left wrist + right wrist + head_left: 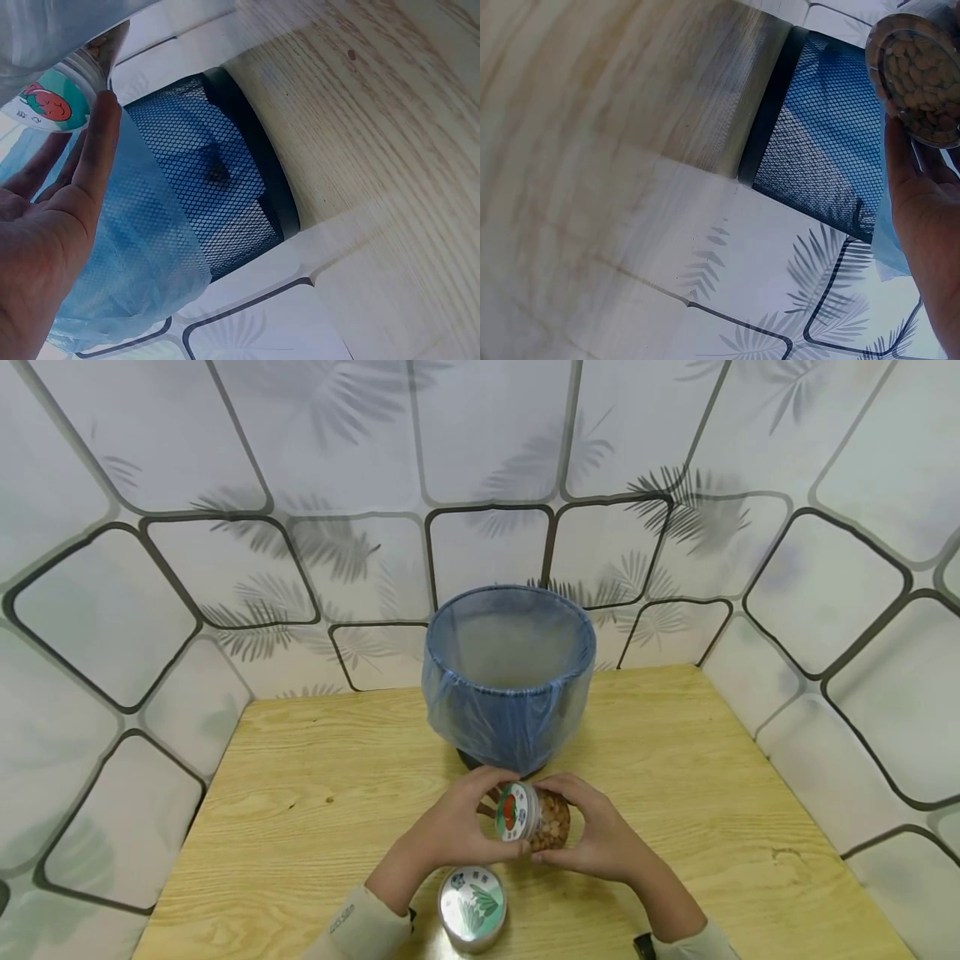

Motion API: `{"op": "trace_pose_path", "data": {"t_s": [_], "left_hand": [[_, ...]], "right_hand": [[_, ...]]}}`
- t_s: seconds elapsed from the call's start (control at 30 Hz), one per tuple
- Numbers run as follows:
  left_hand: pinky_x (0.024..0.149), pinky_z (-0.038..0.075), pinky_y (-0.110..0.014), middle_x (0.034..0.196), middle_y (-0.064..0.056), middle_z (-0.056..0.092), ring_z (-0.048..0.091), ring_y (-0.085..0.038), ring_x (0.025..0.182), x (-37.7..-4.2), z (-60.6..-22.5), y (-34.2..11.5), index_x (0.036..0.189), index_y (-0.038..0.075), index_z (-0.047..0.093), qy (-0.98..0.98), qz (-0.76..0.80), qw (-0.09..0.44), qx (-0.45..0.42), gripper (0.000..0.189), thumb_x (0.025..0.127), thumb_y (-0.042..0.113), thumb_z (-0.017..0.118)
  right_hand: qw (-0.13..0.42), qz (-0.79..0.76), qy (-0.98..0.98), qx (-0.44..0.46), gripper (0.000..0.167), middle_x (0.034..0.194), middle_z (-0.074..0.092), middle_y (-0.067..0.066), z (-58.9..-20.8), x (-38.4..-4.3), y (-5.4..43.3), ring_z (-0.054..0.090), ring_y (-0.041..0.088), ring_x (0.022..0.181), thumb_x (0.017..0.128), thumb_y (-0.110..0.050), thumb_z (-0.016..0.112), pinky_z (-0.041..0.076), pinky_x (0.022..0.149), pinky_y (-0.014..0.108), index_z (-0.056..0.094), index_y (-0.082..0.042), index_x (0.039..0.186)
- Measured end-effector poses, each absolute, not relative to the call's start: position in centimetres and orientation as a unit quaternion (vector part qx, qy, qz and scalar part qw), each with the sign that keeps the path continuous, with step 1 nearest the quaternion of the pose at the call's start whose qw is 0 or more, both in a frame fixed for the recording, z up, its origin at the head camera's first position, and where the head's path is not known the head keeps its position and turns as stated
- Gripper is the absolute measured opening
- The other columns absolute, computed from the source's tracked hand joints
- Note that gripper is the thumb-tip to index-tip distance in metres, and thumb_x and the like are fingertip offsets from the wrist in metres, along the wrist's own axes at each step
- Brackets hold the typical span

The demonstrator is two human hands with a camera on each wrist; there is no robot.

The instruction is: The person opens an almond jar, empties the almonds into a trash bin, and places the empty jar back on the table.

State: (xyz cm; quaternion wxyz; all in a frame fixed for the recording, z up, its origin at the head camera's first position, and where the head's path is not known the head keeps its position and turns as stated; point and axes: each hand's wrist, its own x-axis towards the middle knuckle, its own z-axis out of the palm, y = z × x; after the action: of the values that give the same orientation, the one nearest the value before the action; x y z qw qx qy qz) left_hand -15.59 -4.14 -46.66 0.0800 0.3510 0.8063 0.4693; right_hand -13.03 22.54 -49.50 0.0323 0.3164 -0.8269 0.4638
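A clear jar of brown nuts (552,820) is held tilted on its side between both hands, above the table. Its lid (514,812) carries a white and green label with a red picture and faces left. My left hand (453,827) grips the lid end, thumb below and fingers above; its fingers (97,154) reach along the lid in the left wrist view. Round the jar's body, my right hand (600,833) curls with thumb and fingers. In the right wrist view, nuts show through the jar's base (922,75). Closer to me stands another round container (472,906) with a green-leaf lid.
Just beyond the hands stands a dark mesh bin (202,165) lined with a blue plastic bag (510,718). The wooden table (337,785) is bounded by patterned walls (360,568) at the back and both sides.
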Motion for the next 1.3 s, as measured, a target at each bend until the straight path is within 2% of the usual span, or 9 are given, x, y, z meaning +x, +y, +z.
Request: {"op": "trace_pose_path", "data": {"t_s": [0.17,0.33,0.5,0.63,0.9,1.03,1.17,1.3], "left_hand": [[0.084,0.065,-0.032,0.126,0.004,0.065,0.066,-0.019,0.106,-15.68,-46.65,-4.02,0.146,0.011,0.059,0.808,0.475,0.093,0.336,0.075,0.084,0.043,0.089],[0.084,0.064,-0.028,0.126,0.005,0.065,0.066,-0.020,0.107,-15.77,-46.59,-3.98,0.145,0.013,0.060,0.809,0.475,0.093,0.333,0.074,0.084,0.043,0.089],[0.087,0.065,-0.037,0.129,0.005,0.064,0.065,-0.021,0.109,-15.80,-46.74,-4.07,0.147,0.011,0.058,0.803,0.478,0.088,0.344,0.076,0.084,0.041,0.090],[0.089,0.065,-0.042,0.130,0.004,0.063,0.064,-0.021,0.111,-15.85,-46.93,-4.13,0.148,0.010,0.056,0.797,0.481,0.084,0.355,0.079,0.084,0.041,0.090],[0.098,0.061,-0.040,0.136,0.005,0.058,0.063,-0.014,0.118,-15.85,-46.46,-4.06,0.154,0.023,0.051,0.801,0.459,0.069,0.378,0.080,0.085,0.043,0.087],[0.106,0.056,-0.040,0.144,0.007,0.054,0.059,-0.012,0.128,-15.86,-46.25,-3.95,0.156,0.026,0.048,0.811,0.433,0.039,0.391,0.087,0.079,0.037,0.087],[0.110,0.054,-0.043,0.148,0.008,0.051,0.055,-0.014,0.134,-15.83,-46.13,-3.87,0.155,0.024,0.051,0.807,0.430,0.026,0.403,0.090,0.072,0.026,0.086],[0.109,0.055,-0.046,0.149,0.008,0.050,0.055,-0.015,0.135,-15.81,-46.22,-3.82,0.155,0.024,0.052,0.799,0.431,0.034,0.417,0.088,0.073,0.020,0.084]], "right_hand": [[0.031,0.469,-0.824,0.316,0.086,0.142,0.060,-0.001,-49.38,-13.02,22.48,0.063,0.016,0.127,0.077,-0.032,0.098,0.060,0.102,0.042,0.054,-0.023,0.150],[0.028,0.473,-0.823,0.314,0.086,0.142,0.060,-0.002,-49.29,-13.08,22.46,0.063,0.017,0.127,0.076,-0.029,0.099,0.060,0.103,0.041,0.054,-0.023,0.150],[0.023,0.476,-0.822,0.313,0.086,0.142,0.060,-0.002,-49.36,-13.18,22.48,0.063,0.017,0.126,0.076,-0.028,0.099,0.059,0.104,0.039,0.055,-0.023,0.150],[0.022,0.474,-0.824,0.310,0.084,0.142,0.060,-0.002,-49.36,-13.20,22.52,0.064,0.016,0.126,0.078,-0.034,0.098,0.059,0.104,0.041,0.055,-0.023,0.150],[0.021,0.480,-0.825,0.298,0.085,0.143,0.060,-0.002,-48.96,-13.14,22.57,0.063,0.016,0.128,0.077,-0.037,0.098,0.060,0.103,0.040,0.055,-0.024,0.150],[0.016,0.480,-0.827,0.292,0.086,0.144,0.059,-0.003,-48.92,-13.19,22.65,0.063,0.016,0.129,0.077,-0.038,0.097,0.060,0.103,0.043,0.054,-0.025,0.150],[0.013,0.483,-0.825,0.293,0.086,0.144,0.058,-0.002,-48.91,-13.25,22.71,0.063,0.016,0.129,0.078,-0.037,0.097,0.060,0.104,0.042,0.054,-0.024,0.151],[0.019,0.485,-0.822,0.298,0.086,0.144,0.059,-0.001,-48.96,-13.27,22.68,0.063,0.016,0.128,0.078,-0.034,0.098,0.060,0.103,0.041,0.054,-0.023,0.152]]}}
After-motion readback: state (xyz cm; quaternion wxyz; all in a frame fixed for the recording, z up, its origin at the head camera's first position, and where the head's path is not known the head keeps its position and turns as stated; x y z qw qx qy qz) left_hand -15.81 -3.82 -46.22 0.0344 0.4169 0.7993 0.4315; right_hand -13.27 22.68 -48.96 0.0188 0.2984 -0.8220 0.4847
